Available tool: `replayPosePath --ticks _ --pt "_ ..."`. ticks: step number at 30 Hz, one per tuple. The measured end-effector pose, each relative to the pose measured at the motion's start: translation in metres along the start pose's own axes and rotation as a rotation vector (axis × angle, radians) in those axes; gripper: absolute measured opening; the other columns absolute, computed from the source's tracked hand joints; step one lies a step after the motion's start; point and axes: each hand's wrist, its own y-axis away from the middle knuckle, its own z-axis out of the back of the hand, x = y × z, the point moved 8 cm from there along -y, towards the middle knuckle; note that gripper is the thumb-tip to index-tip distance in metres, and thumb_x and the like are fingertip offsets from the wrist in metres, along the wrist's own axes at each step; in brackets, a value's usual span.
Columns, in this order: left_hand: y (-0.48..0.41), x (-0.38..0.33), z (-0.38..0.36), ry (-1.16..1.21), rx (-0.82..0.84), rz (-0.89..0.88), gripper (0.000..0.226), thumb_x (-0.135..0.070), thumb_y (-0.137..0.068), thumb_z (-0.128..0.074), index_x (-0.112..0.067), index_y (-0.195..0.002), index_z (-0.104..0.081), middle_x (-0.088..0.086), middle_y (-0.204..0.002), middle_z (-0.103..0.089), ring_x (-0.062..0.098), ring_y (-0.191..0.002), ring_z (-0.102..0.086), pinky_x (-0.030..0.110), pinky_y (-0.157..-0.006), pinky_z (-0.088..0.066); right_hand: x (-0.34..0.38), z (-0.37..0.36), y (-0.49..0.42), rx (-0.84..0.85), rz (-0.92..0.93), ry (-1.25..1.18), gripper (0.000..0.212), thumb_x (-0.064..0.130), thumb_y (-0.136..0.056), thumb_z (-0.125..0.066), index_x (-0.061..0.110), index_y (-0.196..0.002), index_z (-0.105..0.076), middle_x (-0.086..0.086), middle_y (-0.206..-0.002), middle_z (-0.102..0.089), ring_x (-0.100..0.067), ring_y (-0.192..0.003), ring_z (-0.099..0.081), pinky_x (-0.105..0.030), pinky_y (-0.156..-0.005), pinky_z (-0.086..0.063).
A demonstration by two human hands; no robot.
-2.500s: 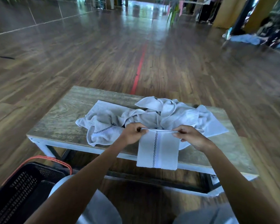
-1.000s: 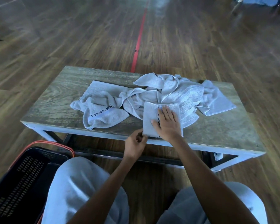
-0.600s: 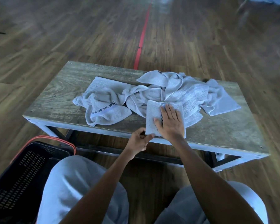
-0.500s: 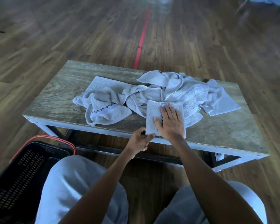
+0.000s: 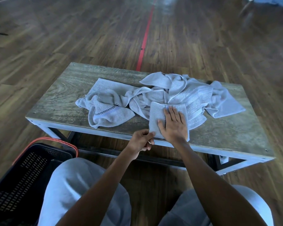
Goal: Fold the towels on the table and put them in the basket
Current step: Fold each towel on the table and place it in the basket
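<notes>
Folded towel (image 5: 155, 118) lies pressed under the flat right hand (image 5: 173, 126), left hand (image 5: 141, 141) pinching its near-left corner; unfolded pile (image 5: 178, 92) waits just beyond both hands on the desk (image 5: 64, 98), basket (image 5: 31, 168) down-left shows no towels.

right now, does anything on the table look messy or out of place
Nothing damaged or spilled. The only untidy thing is the heap of unfolded towels bunched behind the folded towel under the right hand.

Single wide-angle head cam is looking forward and down. It's sitting close above the tabletop (image 5: 64, 98), floor (image 5: 55, 38) stretching beyond.
</notes>
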Motion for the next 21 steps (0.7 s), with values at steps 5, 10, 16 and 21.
replayPosePath --ticks 5,10,16,21 --pt "0.004 0.001 0.004 -0.235 -0.027 0.002 0.027 -0.038 -0.090 -0.063 -0.011 -0.085 -0.060 0.002 -0.060 -0.061 0.013 -0.046 -0.055 0.019 -0.041 -0.032 0.000 0.003 0.001 -0.023 0.006 -0.027 0.063 0.052 -0.097 -0.018 0.020 -0.151 -0.017 -0.002 -0.161 -0.010 -0.015 -0.148 -0.001 -0.036 -0.119 0.005" --pt "0.003 -0.003 0.001 -0.467 -0.022 -0.065 0.027 -0.041 -0.092 -0.057 -0.015 -0.089 -0.055 0.000 -0.056 -0.061 0.017 -0.053 -0.066 0.017 -0.040 -0.036 0.000 0.004 0.002 -0.039 0.024 -0.046 0.062 0.051 -0.097 -0.020 0.020 -0.151 -0.019 -0.002 -0.160 -0.011 -0.015 -0.148 -0.002 -0.036 -0.119 0.005" --pt "0.018 0.005 0.030 -0.457 -0.278 -0.135 0.024 -0.040 -0.091 -0.059 -0.017 -0.083 -0.056 0.000 -0.067 -0.069 0.011 -0.058 -0.069 0.020 -0.050 -0.046 0.000 0.003 0.002 -0.003 0.030 -0.040 0.064 0.053 -0.097 -0.015 0.021 -0.152 -0.013 -0.001 -0.161 -0.006 -0.014 -0.148 0.002 -0.035 -0.119 0.007" --pt "0.039 -0.013 0.037 -0.547 -0.436 -0.395 0.011 -0.029 -0.096 -0.053 -0.022 -0.105 -0.055 -0.008 -0.077 -0.064 0.008 -0.063 -0.064 0.027 -0.058 -0.053 -0.009 0.024 -0.001 0.083 0.032 -0.604 0.054 0.043 -0.097 -0.040 0.015 -0.143 -0.039 -0.002 -0.151 -0.036 -0.017 -0.142 -0.027 -0.037 -0.118 -0.017"
